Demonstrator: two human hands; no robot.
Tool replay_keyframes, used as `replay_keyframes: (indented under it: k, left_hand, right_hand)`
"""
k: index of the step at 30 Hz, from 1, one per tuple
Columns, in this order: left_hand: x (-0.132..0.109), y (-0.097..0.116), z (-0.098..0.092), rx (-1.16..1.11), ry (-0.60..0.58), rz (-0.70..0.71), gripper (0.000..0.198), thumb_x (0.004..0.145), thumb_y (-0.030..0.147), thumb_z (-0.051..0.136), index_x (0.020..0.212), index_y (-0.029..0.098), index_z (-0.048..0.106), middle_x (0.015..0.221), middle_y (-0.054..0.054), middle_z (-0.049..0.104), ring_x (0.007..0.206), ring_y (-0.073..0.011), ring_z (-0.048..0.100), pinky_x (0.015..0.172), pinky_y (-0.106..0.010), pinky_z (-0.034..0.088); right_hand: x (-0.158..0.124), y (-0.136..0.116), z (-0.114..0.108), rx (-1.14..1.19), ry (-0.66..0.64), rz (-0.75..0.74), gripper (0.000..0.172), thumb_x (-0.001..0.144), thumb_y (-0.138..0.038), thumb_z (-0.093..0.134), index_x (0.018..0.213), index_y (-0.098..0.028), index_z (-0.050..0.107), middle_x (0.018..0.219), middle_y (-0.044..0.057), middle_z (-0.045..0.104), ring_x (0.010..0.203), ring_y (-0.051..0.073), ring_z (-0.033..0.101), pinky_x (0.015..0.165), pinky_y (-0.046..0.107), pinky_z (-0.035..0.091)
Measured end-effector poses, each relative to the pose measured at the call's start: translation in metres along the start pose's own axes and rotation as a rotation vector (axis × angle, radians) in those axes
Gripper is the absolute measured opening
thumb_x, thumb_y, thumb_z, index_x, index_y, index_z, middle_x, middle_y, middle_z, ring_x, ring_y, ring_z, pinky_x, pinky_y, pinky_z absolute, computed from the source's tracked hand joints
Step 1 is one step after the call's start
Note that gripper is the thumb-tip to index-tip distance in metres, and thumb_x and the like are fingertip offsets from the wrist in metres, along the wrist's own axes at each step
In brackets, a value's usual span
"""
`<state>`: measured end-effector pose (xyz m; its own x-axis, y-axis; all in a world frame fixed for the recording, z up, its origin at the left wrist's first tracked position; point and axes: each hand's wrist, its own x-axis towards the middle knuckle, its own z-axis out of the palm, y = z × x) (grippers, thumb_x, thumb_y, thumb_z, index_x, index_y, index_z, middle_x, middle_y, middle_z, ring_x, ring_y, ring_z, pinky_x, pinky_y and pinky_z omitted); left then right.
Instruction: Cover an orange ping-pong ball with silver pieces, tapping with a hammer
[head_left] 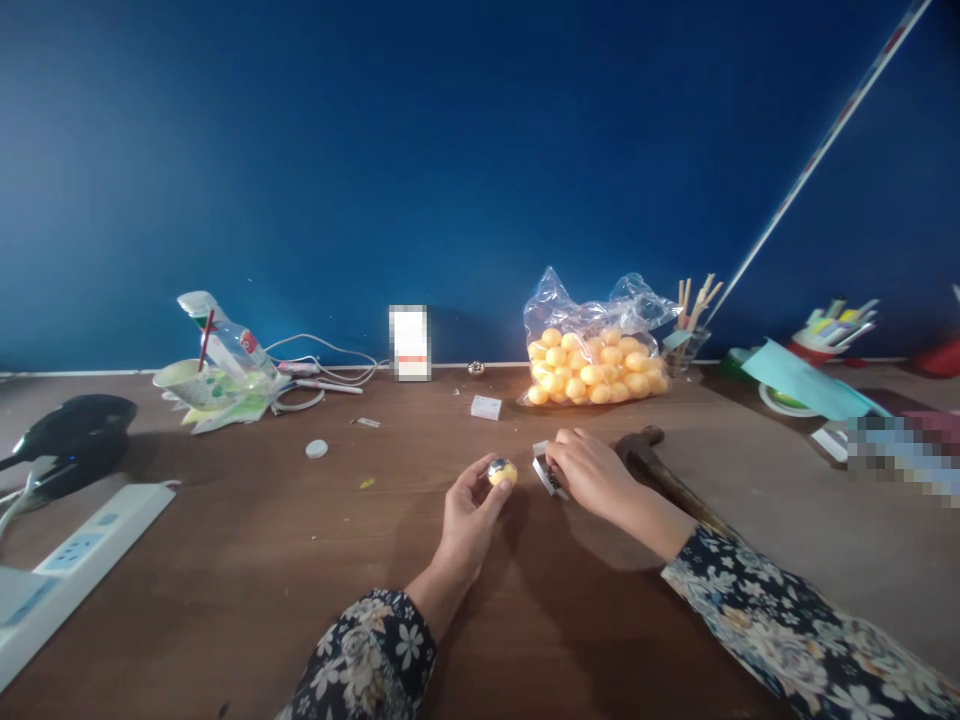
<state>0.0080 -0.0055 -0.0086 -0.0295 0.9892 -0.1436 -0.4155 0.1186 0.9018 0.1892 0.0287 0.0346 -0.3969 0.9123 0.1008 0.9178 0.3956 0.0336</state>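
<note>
My left hand point(470, 515) pinches a small yellow egg-shaped ball point(504, 481) with a shiny silvery top between thumb and fingers, just above the table. To its right, my right hand point(589, 470) bends its fingers down at a small open white box point(541, 472) with dark contents. Its fingertips are hidden at the box, so I cannot see what they grip. A hammer with a wooden handle point(679, 487) lies beside my right forearm. Farther back, a clear plastic bag point(592, 365) holds many similar yellow balls.
A small white box point(486, 407), a metal ring-like piece point(476, 368) and a white round cap point(316, 449) lie on the brown table point(360, 610). A power strip point(82, 560) runs along the left. Sticks in a glass point(686, 345) and a pot of pens point(825, 340) stand back right.
</note>
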Motion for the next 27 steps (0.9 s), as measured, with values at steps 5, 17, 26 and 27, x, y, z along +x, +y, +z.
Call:
replay_keyframes:
  k: [5, 17, 26, 27]
  left_hand:
    - [-0.002, 0.002, 0.001, -0.022, 0.007, -0.017, 0.055, 0.06, 0.031, 0.082, 0.11, 0.014, 0.064, 0.104, -0.012, 0.072, 0.096, -0.021, 0.067, 0.091, -0.034, 0.05]
    - [-0.002, 0.0, 0.0, -0.01, 0.009, -0.008, 0.054, 0.062, 0.032, 0.081, 0.111, 0.014, 0.064, 0.103, -0.012, 0.072, 0.093, -0.0198, 0.067, 0.087, -0.032, 0.051]
    - [-0.002, 0.002, 0.001, 0.009, 0.011, 0.005, 0.053, 0.062, 0.032, 0.081, 0.109, 0.014, 0.065, 0.101, -0.012, 0.072, 0.092, -0.0198, 0.067, 0.087, -0.032, 0.05]
    - [-0.001, 0.002, 0.001, 0.008, 0.011, 0.006, 0.054, 0.062, 0.031, 0.081, 0.11, 0.014, 0.065, 0.101, -0.011, 0.072, 0.092, -0.0197, 0.067, 0.087, -0.032, 0.05]
  right_hand:
    - [-0.004, 0.001, 0.001, 0.075, 0.082, 0.038, 0.016, 0.087, -0.018, 0.049, 0.075, -0.02, 0.06, 0.078, 0.004, 0.061, 0.076, 0.019, 0.055, 0.063, 0.027, 0.032]
    - [-0.012, 0.0, 0.015, 0.137, 0.202, 0.051, 0.01, 0.085, -0.016, 0.05, 0.078, -0.02, 0.056, 0.076, 0.003, 0.065, 0.075, 0.019, 0.06, 0.067, 0.026, 0.036]
    - [-0.014, 0.005, 0.032, 0.355, 0.251, 0.047, 0.01, 0.085, -0.017, 0.052, 0.082, -0.021, 0.06, 0.085, 0.003, 0.065, 0.083, 0.019, 0.06, 0.073, 0.027, 0.043]
    - [-0.014, 0.006, 0.032, 0.368, 0.256, 0.046, 0.01, 0.085, -0.017, 0.052, 0.083, -0.021, 0.061, 0.085, 0.003, 0.065, 0.083, 0.019, 0.061, 0.073, 0.027, 0.044]
